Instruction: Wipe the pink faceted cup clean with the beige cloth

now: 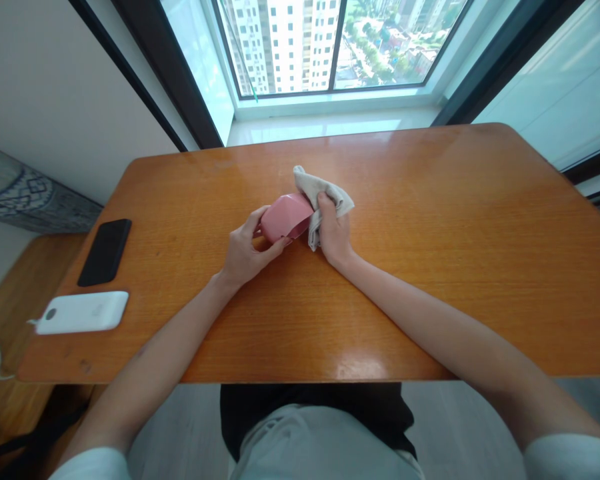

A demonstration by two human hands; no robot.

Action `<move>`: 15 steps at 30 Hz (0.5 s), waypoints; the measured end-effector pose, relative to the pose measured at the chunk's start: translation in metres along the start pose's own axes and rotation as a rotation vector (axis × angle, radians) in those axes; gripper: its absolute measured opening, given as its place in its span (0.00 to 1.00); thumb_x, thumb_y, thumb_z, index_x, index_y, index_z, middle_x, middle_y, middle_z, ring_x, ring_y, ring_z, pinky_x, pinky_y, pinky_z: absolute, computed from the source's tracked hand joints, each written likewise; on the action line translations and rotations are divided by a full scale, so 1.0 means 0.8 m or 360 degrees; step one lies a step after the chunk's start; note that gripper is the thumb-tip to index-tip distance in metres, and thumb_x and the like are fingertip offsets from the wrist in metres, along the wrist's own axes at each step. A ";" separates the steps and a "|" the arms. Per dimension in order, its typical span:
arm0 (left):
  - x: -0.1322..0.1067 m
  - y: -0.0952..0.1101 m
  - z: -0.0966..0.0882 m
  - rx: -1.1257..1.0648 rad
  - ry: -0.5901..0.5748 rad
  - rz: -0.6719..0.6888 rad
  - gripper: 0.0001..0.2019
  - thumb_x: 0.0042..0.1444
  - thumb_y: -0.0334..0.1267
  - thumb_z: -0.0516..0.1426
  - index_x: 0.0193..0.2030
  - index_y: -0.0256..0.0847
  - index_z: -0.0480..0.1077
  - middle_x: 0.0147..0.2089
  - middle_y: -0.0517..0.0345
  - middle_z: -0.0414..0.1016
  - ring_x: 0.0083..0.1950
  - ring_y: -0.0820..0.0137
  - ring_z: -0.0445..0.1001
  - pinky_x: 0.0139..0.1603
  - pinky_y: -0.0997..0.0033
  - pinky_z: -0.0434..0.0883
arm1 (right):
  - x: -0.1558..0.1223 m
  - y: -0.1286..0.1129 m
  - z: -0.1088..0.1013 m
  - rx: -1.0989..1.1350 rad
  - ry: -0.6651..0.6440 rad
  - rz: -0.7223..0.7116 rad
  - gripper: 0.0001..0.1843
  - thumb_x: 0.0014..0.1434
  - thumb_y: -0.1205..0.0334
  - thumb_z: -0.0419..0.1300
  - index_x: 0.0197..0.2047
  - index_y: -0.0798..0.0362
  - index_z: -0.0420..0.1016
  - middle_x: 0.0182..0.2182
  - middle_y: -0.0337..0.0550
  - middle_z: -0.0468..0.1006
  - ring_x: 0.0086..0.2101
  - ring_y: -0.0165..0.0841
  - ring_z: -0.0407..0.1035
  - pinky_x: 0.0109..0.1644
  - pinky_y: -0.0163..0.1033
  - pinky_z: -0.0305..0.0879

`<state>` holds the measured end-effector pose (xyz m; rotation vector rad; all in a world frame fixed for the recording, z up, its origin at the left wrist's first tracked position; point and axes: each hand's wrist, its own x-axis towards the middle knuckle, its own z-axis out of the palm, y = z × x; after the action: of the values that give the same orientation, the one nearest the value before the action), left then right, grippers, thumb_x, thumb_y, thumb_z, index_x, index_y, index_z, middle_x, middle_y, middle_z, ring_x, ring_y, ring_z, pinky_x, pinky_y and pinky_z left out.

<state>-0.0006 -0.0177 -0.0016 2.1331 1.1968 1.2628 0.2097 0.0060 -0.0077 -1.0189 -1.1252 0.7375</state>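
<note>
A pink faceted container, like a cup or small bowl, is tilted on its side above the wooden table, its rim end toward the right. My left hand grips it from the left, thumb below and fingers behind. In my right hand a pale grey cloth is bunched, thumb pressed on top. The cloth touches the container's right end; whether any of it goes inside I cannot tell.
At the table's left side lie a black phone and a white device with a cable. The wooden table reaches to a window at the back. A patterned curtain hangs at left.
</note>
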 end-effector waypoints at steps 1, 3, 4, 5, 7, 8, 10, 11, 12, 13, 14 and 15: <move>0.000 0.000 0.000 0.0003 -0.0002 0.0001 0.33 0.64 0.55 0.72 0.69 0.41 0.74 0.60 0.49 0.89 0.53 0.62 0.91 0.59 0.63 0.89 | -0.001 -0.003 -0.001 -0.0027 0.0001 -0.0078 0.26 0.78 0.36 0.57 0.53 0.46 0.86 0.50 0.44 0.90 0.54 0.42 0.84 0.68 0.51 0.80; 0.001 0.000 0.000 -0.0001 -0.0007 -0.0002 0.34 0.64 0.56 0.72 0.70 0.41 0.73 0.61 0.48 0.89 0.53 0.62 0.90 0.59 0.64 0.88 | -0.004 -0.009 -0.003 -0.0091 -0.0042 -0.0297 0.25 0.80 0.39 0.55 0.60 0.45 0.85 0.58 0.47 0.89 0.62 0.44 0.82 0.75 0.55 0.76; 0.001 0.000 0.000 -0.0010 -0.0008 -0.0006 0.34 0.64 0.56 0.72 0.70 0.41 0.73 0.61 0.48 0.89 0.53 0.62 0.90 0.59 0.64 0.88 | -0.006 -0.012 -0.004 -0.0142 -0.0100 -0.0439 0.25 0.81 0.41 0.54 0.64 0.45 0.84 0.62 0.48 0.87 0.67 0.45 0.79 0.78 0.57 0.73; 0.001 0.000 0.000 -0.0024 -0.0009 -0.0013 0.34 0.63 0.56 0.72 0.69 0.41 0.73 0.61 0.48 0.88 0.54 0.62 0.90 0.59 0.63 0.88 | -0.009 -0.014 -0.006 -0.0212 -0.0182 -0.0596 0.25 0.81 0.43 0.54 0.68 0.43 0.82 0.67 0.49 0.84 0.71 0.46 0.76 0.81 0.60 0.70; 0.001 -0.001 0.000 -0.0047 -0.0009 -0.0029 0.32 0.63 0.56 0.72 0.67 0.41 0.74 0.58 0.50 0.89 0.51 0.62 0.90 0.57 0.63 0.88 | -0.014 -0.018 -0.010 -0.0407 -0.0383 -0.0911 0.26 0.82 0.47 0.52 0.74 0.40 0.78 0.74 0.47 0.79 0.77 0.48 0.69 0.84 0.64 0.64; 0.001 -0.002 0.000 -0.0050 -0.0011 -0.0035 0.30 0.63 0.56 0.72 0.63 0.41 0.74 0.55 0.51 0.90 0.49 0.63 0.90 0.55 0.62 0.88 | -0.017 -0.019 -0.011 -0.0514 -0.0479 -0.1049 0.27 0.81 0.47 0.52 0.77 0.38 0.76 0.76 0.46 0.77 0.78 0.49 0.67 0.85 0.66 0.62; 0.000 -0.004 -0.001 -0.0033 -0.0020 -0.0049 0.24 0.61 0.55 0.72 0.55 0.41 0.75 0.47 0.55 0.89 0.42 0.64 0.88 0.49 0.63 0.88 | -0.023 -0.021 -0.012 -0.0700 -0.0620 -0.1247 0.29 0.80 0.46 0.54 0.79 0.36 0.73 0.78 0.43 0.75 0.80 0.51 0.64 0.87 0.70 0.56; -0.001 -0.006 -0.002 -0.0013 -0.0023 -0.0056 0.23 0.61 0.54 0.72 0.51 0.42 0.74 0.43 0.56 0.88 0.39 0.65 0.87 0.45 0.64 0.87 | -0.025 -0.022 -0.011 -0.0782 -0.0673 -0.1302 0.30 0.80 0.46 0.55 0.80 0.35 0.71 0.78 0.42 0.74 0.81 0.52 0.63 0.88 0.72 0.52; -0.002 -0.007 -0.003 0.0011 -0.0026 -0.0066 0.21 0.60 0.54 0.72 0.48 0.42 0.74 0.40 0.57 0.87 0.37 0.65 0.85 0.41 0.65 0.86 | -0.027 -0.022 -0.011 -0.0853 -0.0716 -0.1336 0.31 0.79 0.45 0.56 0.81 0.35 0.70 0.79 0.41 0.74 0.81 0.53 0.62 0.89 0.73 0.49; -0.003 -0.009 -0.004 0.0034 -0.0028 -0.0078 0.20 0.60 0.53 0.72 0.46 0.43 0.73 0.38 0.58 0.86 0.35 0.65 0.84 0.38 0.65 0.84 | -0.029 -0.023 -0.010 -0.0911 -0.0753 -0.1357 0.32 0.79 0.46 0.57 0.81 0.36 0.70 0.79 0.41 0.74 0.81 0.53 0.61 0.90 0.73 0.47; -0.005 -0.011 -0.005 0.0055 -0.0029 -0.0090 0.19 0.60 0.53 0.72 0.45 0.43 0.72 0.37 0.58 0.85 0.34 0.65 0.83 0.35 0.66 0.82 | -0.030 -0.023 -0.010 -0.0957 -0.0786 -0.1368 0.32 0.78 0.47 0.58 0.82 0.37 0.70 0.79 0.41 0.74 0.82 0.53 0.60 0.90 0.73 0.45; -0.005 -0.012 -0.005 0.0074 -0.0030 -0.0100 0.18 0.61 0.52 0.71 0.44 0.43 0.72 0.36 0.59 0.85 0.33 0.66 0.82 0.33 0.66 0.80 | -0.030 -0.024 -0.009 -0.0993 -0.0814 -0.1372 0.32 0.78 0.49 0.59 0.82 0.38 0.70 0.80 0.41 0.73 0.82 0.53 0.60 0.91 0.73 0.43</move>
<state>-0.0098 -0.0162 -0.0082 2.1179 1.2874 1.1968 0.2094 -0.0245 0.0003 -0.7204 -2.1275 -0.0910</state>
